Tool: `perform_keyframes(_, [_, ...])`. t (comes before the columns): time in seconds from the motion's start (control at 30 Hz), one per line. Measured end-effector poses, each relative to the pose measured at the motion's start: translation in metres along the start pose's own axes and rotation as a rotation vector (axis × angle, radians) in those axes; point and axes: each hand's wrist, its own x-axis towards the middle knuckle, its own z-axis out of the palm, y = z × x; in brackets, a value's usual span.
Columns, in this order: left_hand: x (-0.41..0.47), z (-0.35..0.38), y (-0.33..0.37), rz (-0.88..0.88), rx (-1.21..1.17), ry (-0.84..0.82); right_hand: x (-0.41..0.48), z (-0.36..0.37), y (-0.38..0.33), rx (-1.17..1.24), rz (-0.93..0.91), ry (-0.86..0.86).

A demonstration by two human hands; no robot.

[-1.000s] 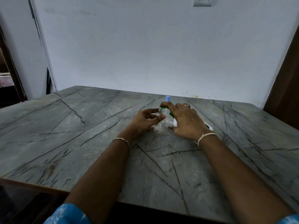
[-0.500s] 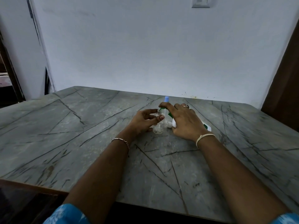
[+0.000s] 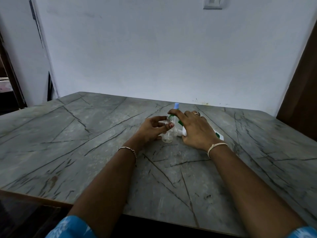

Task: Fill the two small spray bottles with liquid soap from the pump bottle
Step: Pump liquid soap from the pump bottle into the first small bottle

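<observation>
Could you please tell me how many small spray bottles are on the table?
2. One clear bottle stands held by the left hand; a blue-capped bottle stands just behind it, partly hidden by the right hand.

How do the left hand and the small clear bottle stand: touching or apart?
Touching. The head view shows the left hand holding the small clear bottle, its thumb laid across the front.

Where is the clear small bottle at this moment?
Head view, table centre: the clear small bottle stands pinched by the left hand, just left of the right hand gripping the pump bottle.
</observation>
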Motion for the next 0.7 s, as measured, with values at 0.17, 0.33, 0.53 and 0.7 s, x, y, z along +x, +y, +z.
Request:
perform_keyframes(0.17, [-0.0002,-0.001,-0.0003,0.007,0.005,-0.004,0.0019,0.0001,-0.0011,0.018,0.008,-0.008])
perform_keyframes(0.33, [-0.0025,-0.0002,0.0026,0.003,-0.009,-0.015,0.005,0.0014,-0.0023,0.018,0.006,0.024])
perform_keyframes(0.53, [-0.0001,0.0012,0.0016,-0.006,-0.017,-0.001,-0.0005,0.0001,0.0016,-0.027,-0.009,0.01])
perform_keyframes(0.7, [-0.001,0.0004,0.0022,0.0,-0.029,-0.005,0.0014,-0.0017,0.0,0.01,0.001,-0.006])
